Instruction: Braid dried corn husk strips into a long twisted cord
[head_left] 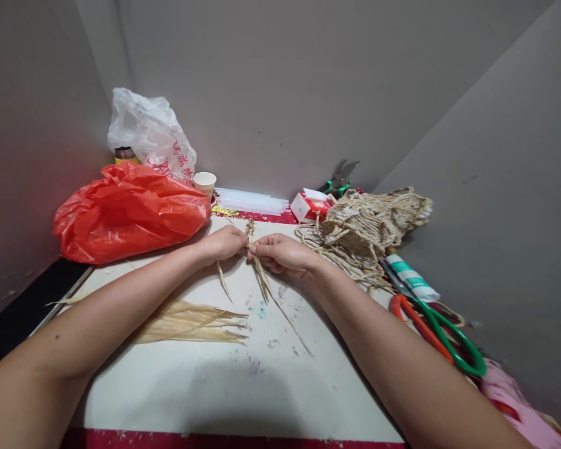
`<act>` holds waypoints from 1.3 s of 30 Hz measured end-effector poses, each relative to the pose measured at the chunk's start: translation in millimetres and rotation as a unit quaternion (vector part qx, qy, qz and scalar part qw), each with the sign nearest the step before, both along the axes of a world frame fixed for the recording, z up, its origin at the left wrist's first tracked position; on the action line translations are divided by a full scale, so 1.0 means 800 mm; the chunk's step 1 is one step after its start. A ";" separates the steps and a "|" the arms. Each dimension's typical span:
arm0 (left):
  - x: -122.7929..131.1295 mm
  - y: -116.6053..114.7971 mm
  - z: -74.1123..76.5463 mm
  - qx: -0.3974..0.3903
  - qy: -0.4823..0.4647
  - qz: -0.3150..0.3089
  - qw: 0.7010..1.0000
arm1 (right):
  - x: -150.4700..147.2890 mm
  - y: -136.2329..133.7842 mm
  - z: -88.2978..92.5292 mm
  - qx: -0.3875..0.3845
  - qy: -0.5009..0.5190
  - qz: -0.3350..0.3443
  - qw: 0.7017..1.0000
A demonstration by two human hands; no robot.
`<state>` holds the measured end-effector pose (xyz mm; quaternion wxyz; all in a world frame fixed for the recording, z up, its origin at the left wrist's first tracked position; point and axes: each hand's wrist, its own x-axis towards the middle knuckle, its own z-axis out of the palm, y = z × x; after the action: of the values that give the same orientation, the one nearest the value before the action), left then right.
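Both my hands meet over the far middle of a white board. My left hand [228, 242] pinches one side of a braid [250, 227] of dry, straw-coloured husk strips. From the right, my right hand [283, 252] closes its thumb and fingers on the same braid. The braided end points away from me, while loose strands [262, 280] hang toward me from between the hands. One thin strip [223, 280] dangles below my left hand. A flat pile of pale husk strips [191, 323] lies on the board, partly hidden under my left forearm.
At the left sit a red plastic bag [131, 215] and a white bag [144, 128]. A paper cup [204, 181] and clear plastic sticks [252, 202] line the wall. To the right are a coil of braided cord [369, 221], a tissue pack [308, 206], pruners [339, 179] and scissors [449, 337].
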<state>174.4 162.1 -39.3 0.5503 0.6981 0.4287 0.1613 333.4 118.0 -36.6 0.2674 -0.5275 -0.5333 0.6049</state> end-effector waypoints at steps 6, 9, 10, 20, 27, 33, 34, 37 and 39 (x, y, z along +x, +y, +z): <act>0.002 0.000 -0.002 0.023 0.029 -0.003 0.999 | -0.003 -0.001 -0.002 0.195 -0.259 0.029 0.945; 0.001 -0.003 0.000 -0.031 0.009 -0.014 0.999 | -0.005 -0.004 0.004 0.236 -0.320 0.051 0.916; 0.001 -0.004 0.000 -0.046 0.000 -0.015 0.999 | -0.004 -0.005 0.007 0.242 -0.331 0.058 0.910; 0.006 -0.008 -0.004 -0.032 -0.023 0.006 0.999 | -0.001 -0.009 0.026 0.188 -0.288 0.032 0.939; 0.006 -0.010 -0.004 -0.167 -0.136 0.024 0.976 | -0.029 -0.025 0.013 0.118 -0.268 0.000 0.956; 0.004 -0.011 0.000 -0.174 -0.141 0.023 0.974 | -0.027 -0.039 0.037 0.140 -0.330 0.129 0.925; 0.002 -0.011 0.002 -0.181 -0.146 0.021 0.972 | -0.022 -0.038 0.043 0.128 -0.315 0.146 0.929; 0.000 -0.008 0.004 -0.201 -0.169 0.001 0.965 | -0.004 -0.028 0.052 0.169 -0.274 0.016 0.947; -0.001 -0.007 0.004 -0.206 -0.181 -0.015 0.961 | 0.001 -0.018 0.047 0.187 -0.238 -0.108 0.947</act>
<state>173.3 156.7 -36.0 0.7533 0.5351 0.3350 0.1845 334.0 103.7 0.8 0.2899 -0.6515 -0.6246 0.3184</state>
